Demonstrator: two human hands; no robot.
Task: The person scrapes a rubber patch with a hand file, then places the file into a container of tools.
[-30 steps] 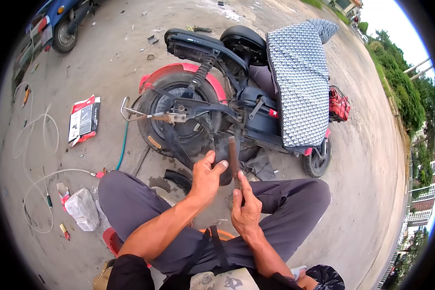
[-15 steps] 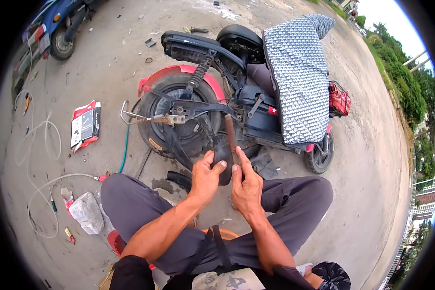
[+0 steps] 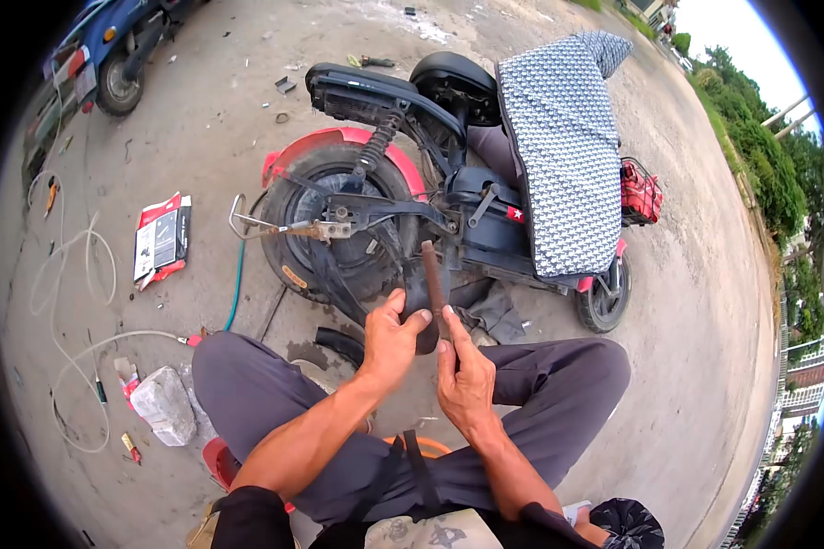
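My left hand (image 3: 391, 340) is closed on a black inner tube (image 3: 418, 295), its thumb pressed along the rubber. The tube hangs out beside the rear wheel (image 3: 288, 210) of the scooter, which lies on its side. In my right hand (image 3: 467, 373) is a rusty brown file (image 3: 432, 274), with the index finger stretched along it. The file lies against or just over the tube's right side; I cannot tell whether they touch. Its lower end is hidden by my fingers.
A patterned cover (image 3: 563, 156) drapes over the scooter's front. On the left lie a red and black packet (image 3: 163, 240), a pale hose (image 3: 59, 339) and a stone block (image 3: 163, 405). A dark cloth (image 3: 499, 314) lies beyond my right hand. A blue vehicle (image 3: 110, 46) stands upper left.
My right hand has drawn the file down toward me, and the file's tip sits lower. My left hand keeps its hold on the inner tube, nearly in place.
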